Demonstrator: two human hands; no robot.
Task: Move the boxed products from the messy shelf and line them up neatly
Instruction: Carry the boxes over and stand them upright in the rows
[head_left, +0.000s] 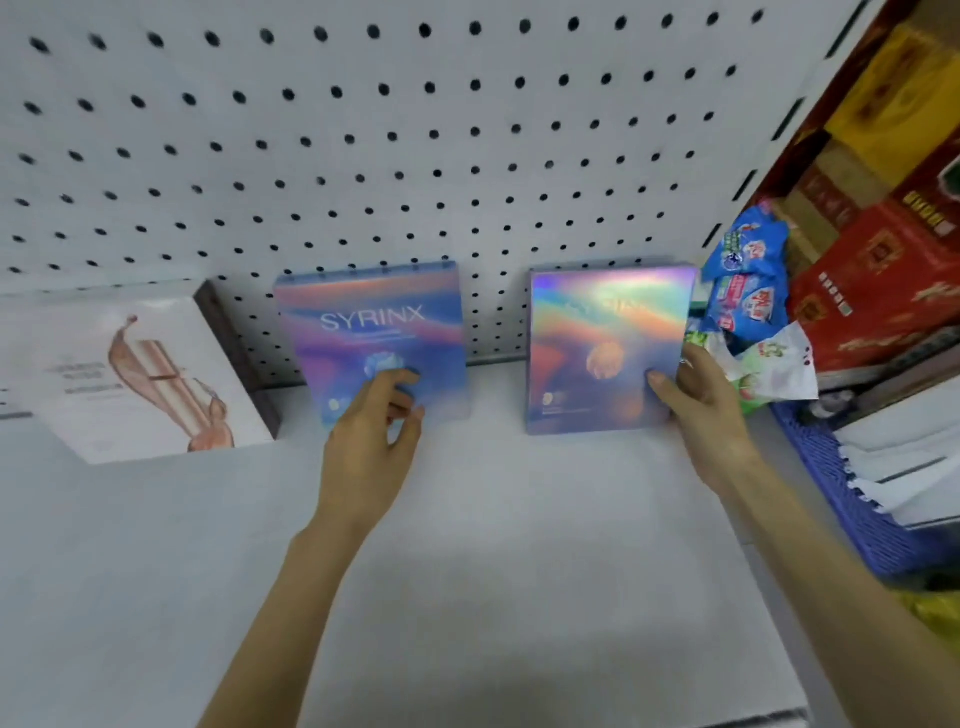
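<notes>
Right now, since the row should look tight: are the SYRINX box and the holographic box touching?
Apart. The head view shows bare shelf and pegboard between the SYRINX box and the holographic box.

Illegible lettering on holographic box (597, 364)

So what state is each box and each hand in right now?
Blue-purple SYRINX cardboard box: upright, front facing out.
Holographic purple cardboard box: upright, held at its right edge.
White cardboard box with peach artwork: standing, turned askew, untouched.
Left hand: fingers curled at the SYRINX box's front; grip unclear.
Right hand: thumb on front, grips the holographic box.
</notes>
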